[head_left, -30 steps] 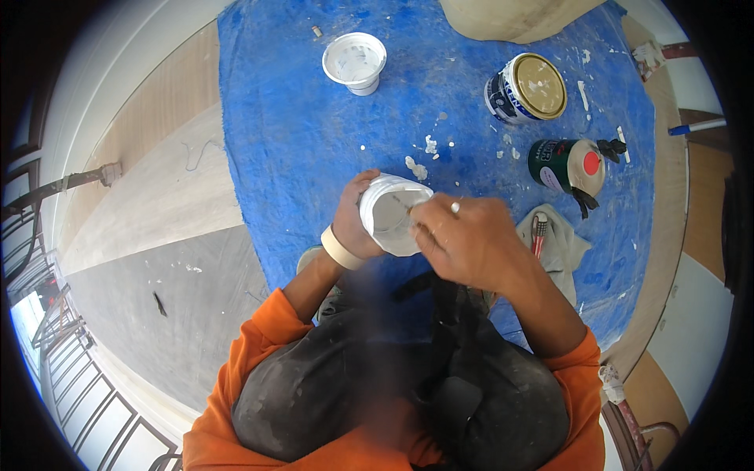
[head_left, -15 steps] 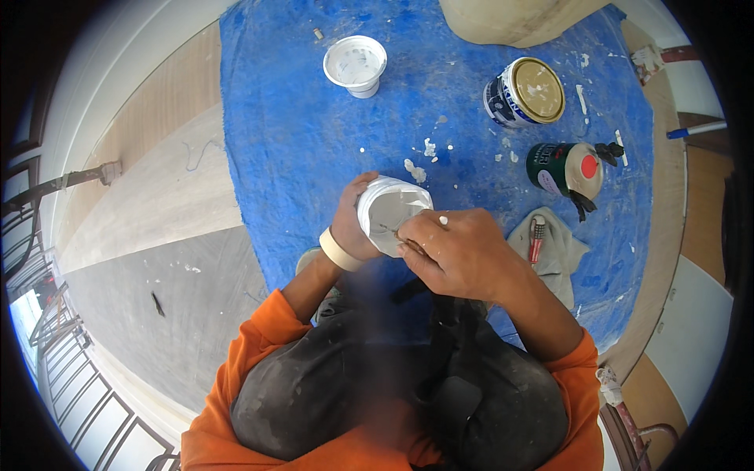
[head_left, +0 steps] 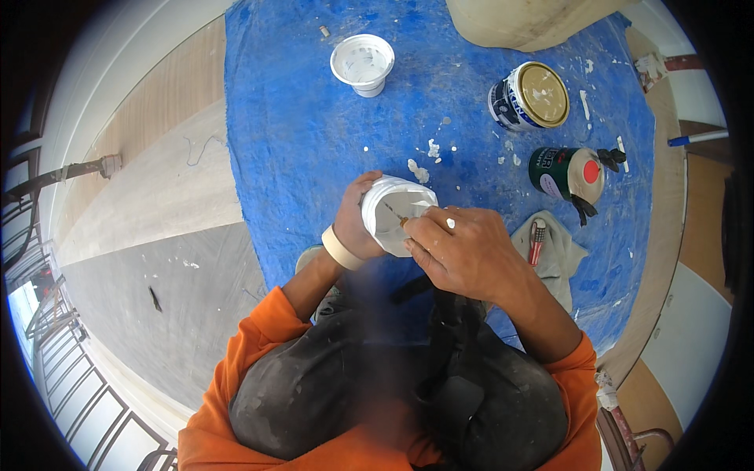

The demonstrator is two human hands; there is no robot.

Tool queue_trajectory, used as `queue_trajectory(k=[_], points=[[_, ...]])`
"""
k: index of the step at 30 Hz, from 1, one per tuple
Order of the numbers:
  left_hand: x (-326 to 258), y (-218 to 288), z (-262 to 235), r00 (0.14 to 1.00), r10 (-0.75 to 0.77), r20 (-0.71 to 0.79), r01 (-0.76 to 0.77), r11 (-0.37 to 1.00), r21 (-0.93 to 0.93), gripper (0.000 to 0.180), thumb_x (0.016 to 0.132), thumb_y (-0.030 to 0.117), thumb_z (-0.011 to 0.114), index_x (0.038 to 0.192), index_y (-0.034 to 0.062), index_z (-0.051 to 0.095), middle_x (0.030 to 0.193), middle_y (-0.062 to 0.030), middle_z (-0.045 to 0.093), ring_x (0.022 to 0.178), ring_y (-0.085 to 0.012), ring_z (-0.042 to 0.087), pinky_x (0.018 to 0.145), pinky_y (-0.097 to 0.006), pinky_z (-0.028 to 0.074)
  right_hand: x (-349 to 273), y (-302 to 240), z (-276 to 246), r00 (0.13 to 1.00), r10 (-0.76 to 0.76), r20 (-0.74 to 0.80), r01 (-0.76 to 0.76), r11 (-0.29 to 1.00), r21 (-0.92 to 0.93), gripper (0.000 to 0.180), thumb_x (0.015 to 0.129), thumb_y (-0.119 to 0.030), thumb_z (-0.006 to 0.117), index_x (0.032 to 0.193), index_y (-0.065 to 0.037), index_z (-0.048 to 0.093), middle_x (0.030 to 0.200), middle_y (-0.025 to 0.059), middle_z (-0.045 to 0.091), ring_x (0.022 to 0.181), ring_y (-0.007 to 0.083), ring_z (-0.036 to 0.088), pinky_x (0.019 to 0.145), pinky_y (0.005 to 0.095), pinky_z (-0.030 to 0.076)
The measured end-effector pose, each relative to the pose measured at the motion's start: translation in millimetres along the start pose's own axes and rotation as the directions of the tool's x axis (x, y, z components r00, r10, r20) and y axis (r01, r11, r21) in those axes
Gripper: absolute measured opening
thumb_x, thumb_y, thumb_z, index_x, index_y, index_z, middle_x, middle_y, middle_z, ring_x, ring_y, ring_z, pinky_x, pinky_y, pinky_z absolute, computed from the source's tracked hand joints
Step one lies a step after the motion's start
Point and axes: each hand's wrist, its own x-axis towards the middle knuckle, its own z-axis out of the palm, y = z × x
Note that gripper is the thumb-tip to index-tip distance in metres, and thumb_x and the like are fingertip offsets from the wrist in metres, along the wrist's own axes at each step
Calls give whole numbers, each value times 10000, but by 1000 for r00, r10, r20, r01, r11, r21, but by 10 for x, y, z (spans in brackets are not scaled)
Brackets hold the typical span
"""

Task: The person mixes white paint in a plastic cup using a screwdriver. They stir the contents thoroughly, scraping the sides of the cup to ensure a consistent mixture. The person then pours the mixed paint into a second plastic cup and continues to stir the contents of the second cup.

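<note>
My left hand (head_left: 357, 216) grips a small white plastic tub (head_left: 395, 212) from its left side, holding it tilted above the blue tarp (head_left: 314, 133). A roll of tape sits around that wrist like a bracelet. My right hand (head_left: 463, 251) is closed on a thin tool (head_left: 395, 215) whose tip reaches into the tub's whitish contents. Both hands are close to my body, over my lap.
A white cup (head_left: 363, 64) stands at the tarp's far side. To the right are a tin can with a gold lid (head_left: 532, 97), a green can with a red cap (head_left: 569, 173), and a cloth with a red-handled tool (head_left: 538, 239). White splatter dots the tarp.
My right hand has slid left and down across the tub, now covering more of its right side. The tub and left hand have barely shifted.
</note>
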Motion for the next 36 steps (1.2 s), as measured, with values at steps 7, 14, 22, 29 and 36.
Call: queue_trajectory(k=[7,14,22,29,36], points=[[-5,161,-40,964,263,-43,-236,918,318,787,748,275,824,1329,62,338,1209,-103,616,1122,-205,605,1054,-393,435,-8,-21,-30,1000,8,14,-9,999,34,145,815,-166,671,847,-83,557,738,89,633,664,299,661,525,418,508],[-17,85,-28,961,268,-63,-238,924,301,942,607,300,922,1312,55,347,1188,-116,613,1134,-230,596,1035,-390,444,-49,-22,22,998,12,61,-16,998,65,151,841,-190,664,853,-88,552,738,95,641,649,302,656,509,418,497],[42,208,-3,968,208,-139,-190,973,130,811,702,247,858,1313,56,361,1190,-128,608,1127,-264,593,1027,-423,445,-30,19,16,999,32,-30,-30,997,70,166,836,-189,669,849,-83,542,734,105,638,621,313,652,507,414,497],[-31,88,5,981,171,-93,-164,983,81,716,768,219,803,1316,52,373,1213,-133,597,1136,-263,588,1044,-441,434,-38,-20,17,1000,18,10,-19,995,100,160,834,-178,666,844,-76,543,730,107,643,603,316,651,502,428,500],[-4,74,33,973,-133,-187,67,944,-323,869,605,345,909,1278,68,433,1238,-122,596,1166,-254,558,1046,-433,417,-19,13,-59,995,90,50,-88,995,-40,161,835,-189,665,842,-83,545,711,104,644,613,314,657,511,432,506]])
